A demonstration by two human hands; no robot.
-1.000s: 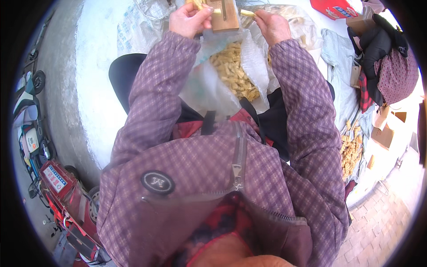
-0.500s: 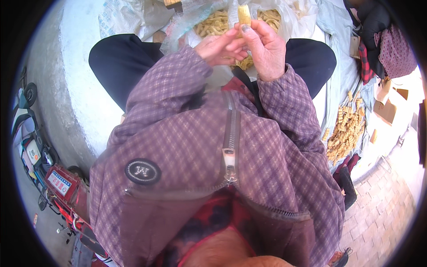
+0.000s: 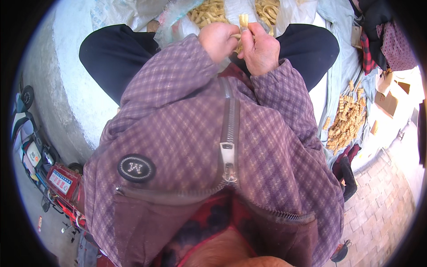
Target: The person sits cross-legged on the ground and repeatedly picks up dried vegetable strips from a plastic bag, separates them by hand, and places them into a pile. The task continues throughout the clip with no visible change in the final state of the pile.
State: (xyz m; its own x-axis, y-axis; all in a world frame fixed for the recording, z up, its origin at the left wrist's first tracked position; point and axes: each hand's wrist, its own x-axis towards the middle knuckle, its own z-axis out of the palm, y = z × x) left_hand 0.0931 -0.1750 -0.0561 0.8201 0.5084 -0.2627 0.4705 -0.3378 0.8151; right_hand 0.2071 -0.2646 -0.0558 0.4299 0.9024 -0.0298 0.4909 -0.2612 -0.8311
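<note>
My right hand [image 3: 261,51] pinches a pale yellow, folded-looking strip [image 3: 243,20] between thumb and fingers, its end pointing away from me. Close against it on the left, my left hand [image 3: 218,42] is closed, fingers curled toward the strip. A bit of pale yellow shows at its fingertips, but how they grip it is partly hidden. Just beyond both hands, loose curled strips [image 3: 208,13] of the same colour lie in a plastic bag. More strips [image 3: 267,10] lie to the right of a whitish plastic fold.
My bent knees [image 3: 116,53] flank the work. At the right, a pile of ridged tan pieces [image 3: 349,118] rests on a bluish sheet [image 3: 340,58], near an open cardboard box [image 3: 387,102]. Another person's patterned clothing [image 3: 396,46] shows at upper right. A red vehicle [image 3: 64,180] stands at lower left.
My left hand's spread fingers have curled in and come up beside the strip. My right hand still holds the strip, now lower relative to the bags. The view has shifted slightly.
</note>
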